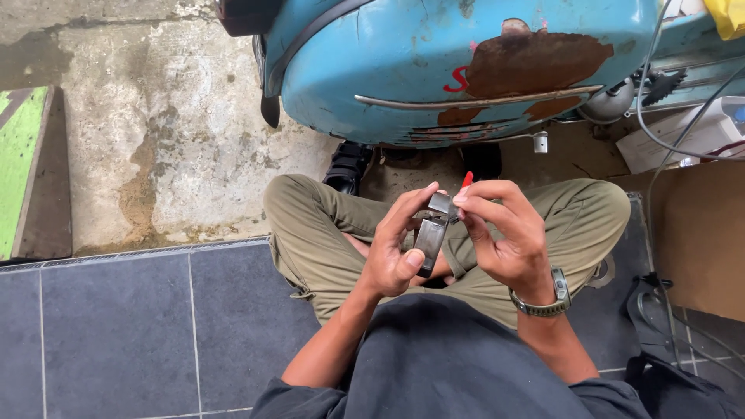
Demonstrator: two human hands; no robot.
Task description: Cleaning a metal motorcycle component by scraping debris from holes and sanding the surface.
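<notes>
Left hand [396, 252] wrapped around the lower end of a dark grey metal part [431, 233], thumb up its side. Right hand [504, 237] pinching the part's top end, fingertips closed on it; a red-tipped thing [467, 179] sticks up behind those fingers, can't tell what it is. Part sits over the person's crossed legs, just below the rusty blue scooter body [434, 70]. Grey wristwatch [552, 299] on the right wrist.
</notes>
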